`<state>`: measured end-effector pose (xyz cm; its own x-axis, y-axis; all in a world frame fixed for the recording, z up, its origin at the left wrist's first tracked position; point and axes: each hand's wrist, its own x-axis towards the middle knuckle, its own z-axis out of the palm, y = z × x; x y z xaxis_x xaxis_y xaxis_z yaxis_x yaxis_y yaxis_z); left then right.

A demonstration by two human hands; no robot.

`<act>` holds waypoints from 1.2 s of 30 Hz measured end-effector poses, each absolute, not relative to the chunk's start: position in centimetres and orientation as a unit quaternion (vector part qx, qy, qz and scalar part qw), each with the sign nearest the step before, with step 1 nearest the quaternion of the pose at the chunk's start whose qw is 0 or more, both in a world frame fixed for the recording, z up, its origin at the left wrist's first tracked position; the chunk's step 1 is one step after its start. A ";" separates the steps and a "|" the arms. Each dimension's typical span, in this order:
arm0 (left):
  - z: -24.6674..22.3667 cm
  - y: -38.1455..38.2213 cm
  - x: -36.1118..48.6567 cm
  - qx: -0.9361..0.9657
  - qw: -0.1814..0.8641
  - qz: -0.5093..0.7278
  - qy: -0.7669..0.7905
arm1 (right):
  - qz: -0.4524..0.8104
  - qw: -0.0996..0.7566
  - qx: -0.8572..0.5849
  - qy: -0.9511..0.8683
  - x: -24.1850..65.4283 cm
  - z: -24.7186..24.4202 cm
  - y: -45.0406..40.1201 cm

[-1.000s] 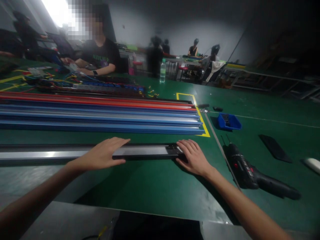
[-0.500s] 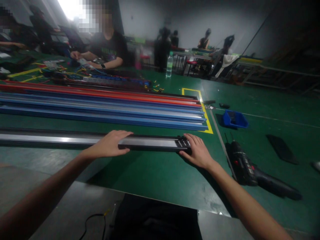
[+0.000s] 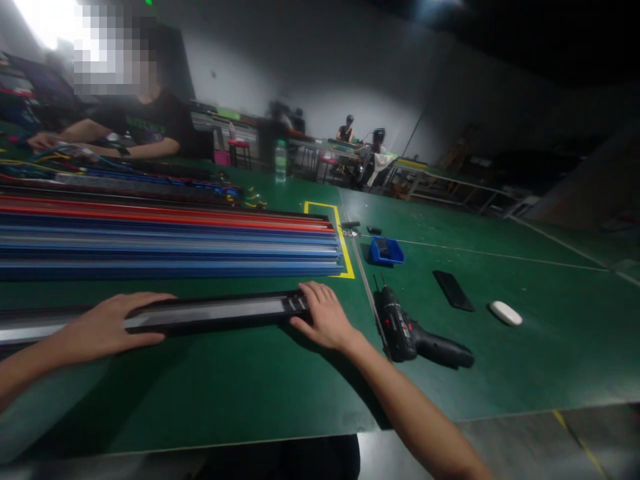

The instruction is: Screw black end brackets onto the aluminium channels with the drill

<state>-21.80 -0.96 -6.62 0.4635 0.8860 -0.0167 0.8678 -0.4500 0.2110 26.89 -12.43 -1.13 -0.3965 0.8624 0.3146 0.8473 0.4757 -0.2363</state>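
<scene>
A long black metal profile with a bright silvery channel lies lengthwise in front of me and runs out of view at the left. My left hand straddles it, thumb on the near edge and fingers along the far edge. At the profile's right end, my right hand clasps both sides, just beside a few dark crosswise pieces in the channel. Behind it lie several blue profiles and red profiles, side by side.
Right of my hands, a black power drill lies on the green table. Beyond it are a blue bin with dark parts, a black flat object and a white rounded object. A bottle stands behind; a co-worker handles wires.
My view has swung to the right, so everything appears further left and the white object shows fully. Both hands stay on the black profile, with a slightly wider gap between them.
</scene>
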 end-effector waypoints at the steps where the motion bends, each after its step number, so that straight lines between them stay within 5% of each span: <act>1: -6.3 -1.0 -21.8 0.846 0.103 0.044 0.521 | 0.011 0.206 -0.520 -0.829 27.1 -0.8 -12.4; 9: -2.3 -2.6 -22.8 0.800 0.219 0.015 0.558 | -0.024 0.186 -0.686 -0.703 35.3 5.3 -11.3; 16: -1.3 -4.1 -22.7 0.802 0.212 0.064 0.555 | 0.002 0.120 -0.844 -0.523 48.1 8.5 -3.5; 36: -1.3 -4.9 -22.3 0.816 0.195 0.103 0.534 | 0.023 0.068 -0.908 -0.412 53.4 4.1 7.3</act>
<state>-22.35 -4.87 -1.34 0.4077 0.9123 -0.0398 0.8319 -0.3531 0.4282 53.38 7.26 4.08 0.6594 0.7517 0.0135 0.7454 -0.6513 -0.1421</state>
